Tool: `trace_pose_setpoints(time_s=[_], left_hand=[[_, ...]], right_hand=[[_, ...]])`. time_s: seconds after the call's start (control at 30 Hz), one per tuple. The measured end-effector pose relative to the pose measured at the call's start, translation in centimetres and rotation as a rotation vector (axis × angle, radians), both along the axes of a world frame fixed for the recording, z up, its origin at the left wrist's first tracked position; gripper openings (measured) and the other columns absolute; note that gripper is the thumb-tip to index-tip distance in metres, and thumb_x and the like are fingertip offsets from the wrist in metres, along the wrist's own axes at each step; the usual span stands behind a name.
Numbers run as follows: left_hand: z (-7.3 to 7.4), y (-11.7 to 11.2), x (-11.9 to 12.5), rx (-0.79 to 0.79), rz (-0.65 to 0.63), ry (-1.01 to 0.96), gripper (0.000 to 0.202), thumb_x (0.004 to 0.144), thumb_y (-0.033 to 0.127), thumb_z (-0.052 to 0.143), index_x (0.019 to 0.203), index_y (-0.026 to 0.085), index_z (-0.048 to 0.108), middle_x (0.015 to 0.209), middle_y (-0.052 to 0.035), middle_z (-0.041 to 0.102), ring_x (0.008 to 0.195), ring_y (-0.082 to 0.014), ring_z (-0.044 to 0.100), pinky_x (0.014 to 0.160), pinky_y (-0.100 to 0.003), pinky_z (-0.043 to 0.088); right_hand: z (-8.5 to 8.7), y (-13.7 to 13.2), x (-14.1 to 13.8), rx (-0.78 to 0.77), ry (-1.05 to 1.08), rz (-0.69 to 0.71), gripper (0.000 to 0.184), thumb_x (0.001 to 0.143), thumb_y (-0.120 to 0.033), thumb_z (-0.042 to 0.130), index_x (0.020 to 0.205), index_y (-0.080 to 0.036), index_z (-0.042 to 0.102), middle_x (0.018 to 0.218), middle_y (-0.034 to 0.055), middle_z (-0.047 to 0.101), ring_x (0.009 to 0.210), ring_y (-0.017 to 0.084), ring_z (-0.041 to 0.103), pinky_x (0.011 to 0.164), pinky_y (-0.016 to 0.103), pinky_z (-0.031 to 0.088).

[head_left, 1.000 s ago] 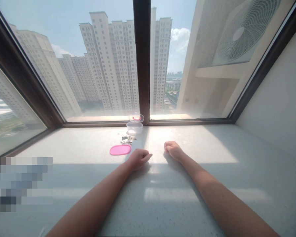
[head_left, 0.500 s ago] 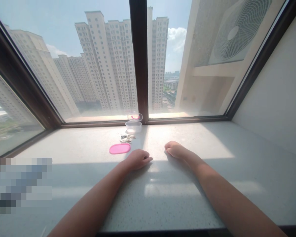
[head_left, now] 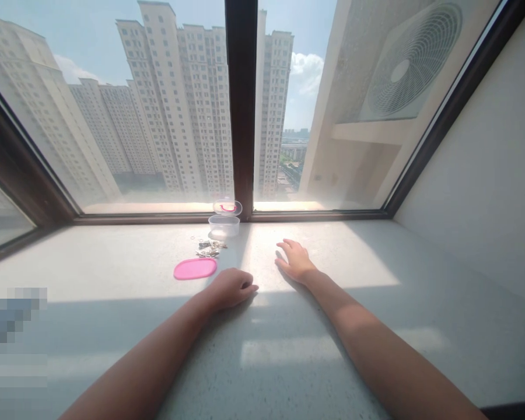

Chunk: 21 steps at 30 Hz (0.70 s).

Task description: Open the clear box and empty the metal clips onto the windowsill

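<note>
Both my forearms rest on a pale speckled window ledge (head_left: 376,274). My left hand (head_left: 230,287) lies curled in a loose fist with nothing visible in it, just right of a flat pink oval lid (head_left: 195,269). My right hand (head_left: 294,260) lies flat on the ledge with its fingers stretched out, holding nothing. Beyond the lid sits a small heap of metal clips or keys (head_left: 209,248). Behind that, a clear plastic tub (head_left: 224,224) stands at the foot of the window frame, and a clear round lid with a pink ring (head_left: 227,207) leans behind it.
A dark window mullion (head_left: 240,105) rises behind the tub, with glass panes on both sides. A white wall (head_left: 485,192) closes the ledge on the right. A blurred patch (head_left: 9,338) covers the lower left. The ledge's front edge shows at the lower right.
My right hand has opened from a loose fist to flat fingers and slid forward a little. The view has shifted so the objects sit further left. My left hand stays curled.
</note>
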<state>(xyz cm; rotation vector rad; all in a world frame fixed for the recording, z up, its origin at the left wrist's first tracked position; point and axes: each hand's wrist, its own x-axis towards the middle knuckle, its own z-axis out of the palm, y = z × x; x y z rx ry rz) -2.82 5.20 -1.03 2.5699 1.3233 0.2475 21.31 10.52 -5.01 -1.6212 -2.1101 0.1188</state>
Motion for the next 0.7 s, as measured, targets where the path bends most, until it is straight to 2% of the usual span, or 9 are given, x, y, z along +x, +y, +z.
trace_pose_setpoints(time_s=[0.17,0.4,0.5,0.6,0.7], left_hand=[[-0.4,0.4,-0.1,0.007,-0.022,-0.004,0.037,0.084,0.041,0.049,0.057,0.017,0.056,0.054,0.0005,0.051,0.050,-0.0120,0.036,0.052,-0.027,0.018],[-1.0,0.7,-0.4,-0.005,-0.051,-0.043,0.037,0.084,0.041,0.049,0.056,0.017,0.050,0.053,0.0027,0.045,0.050,-0.0107,0.034,0.053,-0.027,0.017],[-1.1,0.9,-0.4,-0.036,-0.044,-0.148,0.040,0.085,0.041,0.048,0.054,0.016,0.042,0.051,0.0042,0.038,0.051,-0.0096,0.033,0.052,-0.026,0.018],[-1.2,1.2,-0.6,-0.049,0.023,-0.314,0.044,0.088,0.042,0.042,0.053,0.017,0.034,0.051,0.0052,0.029,0.052,-0.0092,0.031,0.052,-0.024,0.020],[-1.3,1.6,-0.7,0.010,0.166,-0.370,0.046,0.088,0.046,0.041,0.054,0.018,0.028,0.050,0.0055,0.026,0.051,-0.0096,0.029,0.052,-0.025,0.020]], right_hand=[[-0.3,-0.3,-0.1,-0.061,-0.032,0.015,0.041,0.085,-0.033,0.055,0.123,-0.019,0.057,0.139,0.0170,0.044,0.131,0.031,0.035,0.103,0.050,0.027],[0.2,-0.4,-0.4,-0.018,-0.019,0.036,0.046,0.081,-0.029,0.058,0.124,-0.015,0.054,0.134,0.0176,0.048,0.127,0.031,0.038,0.103,0.049,0.027],[0.3,-0.6,-0.3,0.013,0.063,0.104,0.048,0.078,-0.024,0.059,0.125,-0.015,0.052,0.130,0.0157,0.051,0.123,0.028,0.042,0.103,0.044,0.030],[0.6,-1.0,-0.3,0.064,0.189,0.190,0.042,0.079,-0.021,0.056,0.120,-0.015,0.052,0.123,0.0134,0.056,0.114,0.024,0.048,0.099,0.038,0.036],[1.1,-1.7,-0.7,0.040,0.255,0.207,0.020,0.081,-0.023,0.055,0.100,-0.017,0.056,0.098,0.0080,0.061,0.086,0.019,0.055,0.078,0.032,0.043]])
